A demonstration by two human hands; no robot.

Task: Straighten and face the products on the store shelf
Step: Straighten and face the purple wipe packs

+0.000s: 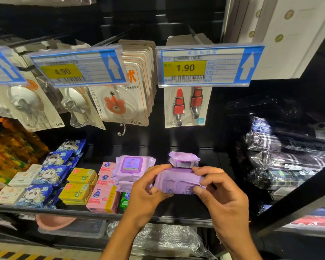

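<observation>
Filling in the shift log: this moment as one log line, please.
left hand, right hand: both grip purple wipes pack | smaller purple pack: just behind it | lid-up purple pack: left of it

Reaching forward from the lower edge of view, the left hand (147, 186) and the right hand (221, 194) face each other with fingers curled, each pinching one end of a purple pack (177, 180) between thumb and fingertips.

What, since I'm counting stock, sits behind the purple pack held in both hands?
Another purple pack, lid facing forward, just behind the held pack. Its lower edge is covered; the shelf farther back is too dark to read.
</observation>
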